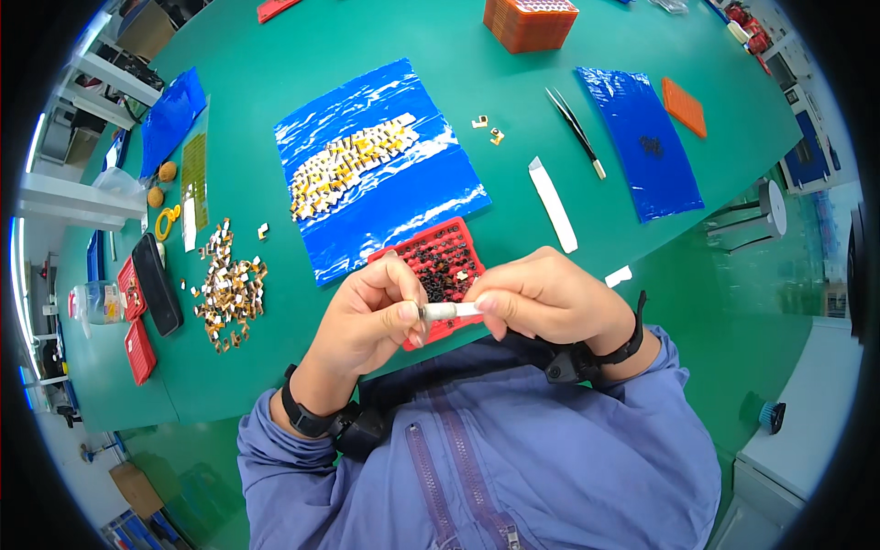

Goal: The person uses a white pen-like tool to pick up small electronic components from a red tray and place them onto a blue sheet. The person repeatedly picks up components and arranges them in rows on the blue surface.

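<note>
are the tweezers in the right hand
No, the tweezers lie on the green table, while the right hand pinches a small white piece.

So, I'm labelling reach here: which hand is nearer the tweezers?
Right. The right hand is below the tweezers in the picture; the left hand is farther, down and left.

Place: I read this as a small-parts assembly workshop.
Green worktable (513, 92): I see a loose heap of components (231, 289) on it and more massed on a blue sheet (367, 234).
Red tray (417, 239): tiny black pieces (447, 266) crowd it.
Tweezers (577, 134): I spot this bench tool lying out.
Orange trays (527, 33): stacked on the table's far side.
Floor (724, 302): glossy green, with a stool (775, 203) near the table.
</note>
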`<state>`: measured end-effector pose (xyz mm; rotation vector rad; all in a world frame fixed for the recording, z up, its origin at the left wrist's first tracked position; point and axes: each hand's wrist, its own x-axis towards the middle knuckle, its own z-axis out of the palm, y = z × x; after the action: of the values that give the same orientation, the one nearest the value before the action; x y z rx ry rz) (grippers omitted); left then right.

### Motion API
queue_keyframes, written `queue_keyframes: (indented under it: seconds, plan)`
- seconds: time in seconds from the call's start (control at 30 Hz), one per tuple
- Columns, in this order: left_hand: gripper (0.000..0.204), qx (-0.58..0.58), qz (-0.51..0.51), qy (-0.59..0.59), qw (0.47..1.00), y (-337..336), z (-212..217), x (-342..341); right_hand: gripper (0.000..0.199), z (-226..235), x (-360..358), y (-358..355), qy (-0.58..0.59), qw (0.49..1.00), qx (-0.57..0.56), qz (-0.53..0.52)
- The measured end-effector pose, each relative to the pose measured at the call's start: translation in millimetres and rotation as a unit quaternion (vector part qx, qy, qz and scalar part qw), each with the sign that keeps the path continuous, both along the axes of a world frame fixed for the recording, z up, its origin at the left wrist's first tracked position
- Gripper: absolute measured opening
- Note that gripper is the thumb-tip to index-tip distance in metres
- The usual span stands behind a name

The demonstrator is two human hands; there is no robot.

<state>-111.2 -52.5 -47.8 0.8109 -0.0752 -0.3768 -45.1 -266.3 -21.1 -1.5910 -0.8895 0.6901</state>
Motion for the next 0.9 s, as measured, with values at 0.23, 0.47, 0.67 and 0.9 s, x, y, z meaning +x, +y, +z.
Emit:
queue_keyframes:
  seconds: [0.23,0.47,0.67,0.9]
  plan:
    - [0.017,-0.013,0.000,-0.014,1.000,1.0,-2.2,-0.6,0.009,-7.4,-6.4,5.4,-0.262,0.958,0.050,-0.102]
    - [0.013,-0.079,-0.031,-0.002,0.996,2.1,-2.1,-1.9,0.013,3.6,-2.8,6.3,-0.142,0.985,0.058,-0.076]
    - [0.013,-0.074,-0.035,0.000,0.997,2.0,-0.7,-4.1,0.008,6.5,-7.0,0.7,-0.095,0.994,0.000,-0.050]
    - [0.013,-0.078,-0.039,-0.005,0.996,1.6,-1.7,-4.5,0.009,6.3,-12.4,4.4,-0.113,0.989,0.019,-0.095]
